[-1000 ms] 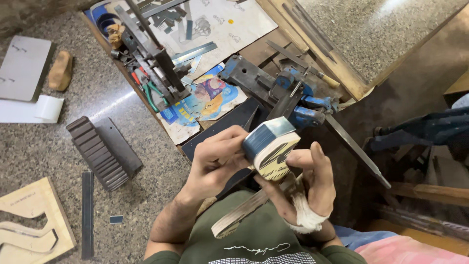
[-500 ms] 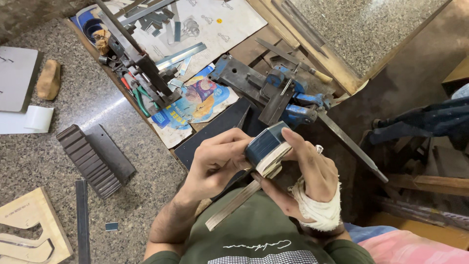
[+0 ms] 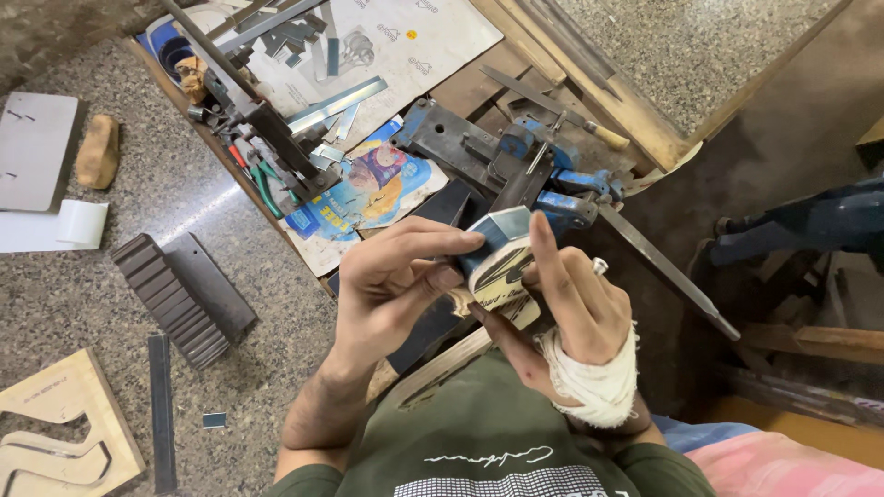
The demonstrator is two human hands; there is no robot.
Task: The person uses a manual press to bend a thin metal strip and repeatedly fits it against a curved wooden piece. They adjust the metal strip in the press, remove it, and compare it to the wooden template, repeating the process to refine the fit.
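Above the cluttered workbench [image 3: 589, 87], blue-and-white block [image 3: 497, 253] between left hand [image 3: 391, 281] and right hand [image 3: 575, 304].

Speckled floor [image 3: 83, 294]: ribbed block [image 3: 166, 299], steel strip [image 3: 162, 410]

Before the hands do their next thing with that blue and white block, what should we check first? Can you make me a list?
1. Left hand has a firm hold on the block: ok, fingers lie across its blue top.
2. Right hand supports the block: ok, it cups the block from the other side.
3. White wrap on the right hand is snug: cannot tell, it looks bunched.
4. Blue vise is out of the fingers' way: not ok, it sits just beyond the block.
5. Long metal file is lying safely: cannot tell, it juts out past the wooden bench.
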